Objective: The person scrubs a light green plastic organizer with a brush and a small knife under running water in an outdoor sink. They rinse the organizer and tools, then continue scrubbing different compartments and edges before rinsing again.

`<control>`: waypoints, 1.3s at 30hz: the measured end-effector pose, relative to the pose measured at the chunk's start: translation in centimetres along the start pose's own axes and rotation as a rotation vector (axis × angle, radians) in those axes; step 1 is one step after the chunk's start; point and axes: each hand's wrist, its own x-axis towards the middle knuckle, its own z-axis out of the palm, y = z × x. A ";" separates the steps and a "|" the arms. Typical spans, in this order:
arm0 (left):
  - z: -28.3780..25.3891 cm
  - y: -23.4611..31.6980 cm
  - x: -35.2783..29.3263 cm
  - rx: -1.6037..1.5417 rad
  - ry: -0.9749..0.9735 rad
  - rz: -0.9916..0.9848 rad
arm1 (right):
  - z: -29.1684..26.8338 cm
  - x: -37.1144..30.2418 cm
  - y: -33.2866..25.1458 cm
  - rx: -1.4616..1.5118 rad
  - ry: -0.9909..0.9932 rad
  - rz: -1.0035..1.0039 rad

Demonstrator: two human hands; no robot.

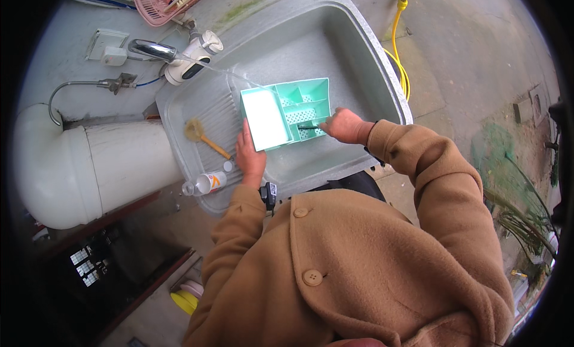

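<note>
A mint-green compartment organizer (310, 115) with small holes in its floors is held tilted over the grey sink (347, 42). Its left part has a white, bright panel (268, 121). My left hand (250, 158) grips the organizer by its lower left edge. In my right hand (345, 125) is a thin dark stick-like tool (309, 127), pinched between the fingers, its far end inside a lower right compartment. Which kind of tool it is cannot be made out. From the chrome faucet (152, 49) a thin stream of water runs toward the organizer's upper edge.
On the ribbed drainboard lie a wooden-handled scrub brush (206, 140), a clear bottle (203, 183) on its side and a small white cap (228, 166). A white water heater (89, 173) stands left. A pink basket (161, 6) sits at the back; a yellow hose (399, 66) hangs beyond the sink.
</note>
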 end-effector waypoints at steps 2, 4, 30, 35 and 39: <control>0.0 0.0 0.0 0.009 -0.013 -0.006 | -0.1 0.0 -0.3 -0.027 0.074 -0.020; 0.0 0.0 0.1 0.008 -0.014 -0.009 | -0.7 0.3 -0.6 -0.043 0.030 -0.002; -0.2 1.0 -0.7 0.057 -0.039 -0.046 | -4.5 2.2 -2.8 0.181 -0.198 0.419; -0.3 1.0 -1.0 0.030 -0.002 -0.037 | -4.7 2.7 -3.4 0.290 -0.330 0.388; -0.2 0.8 -1.1 0.067 -0.036 -0.032 | -5.0 3.3 -2.8 0.433 -0.239 0.630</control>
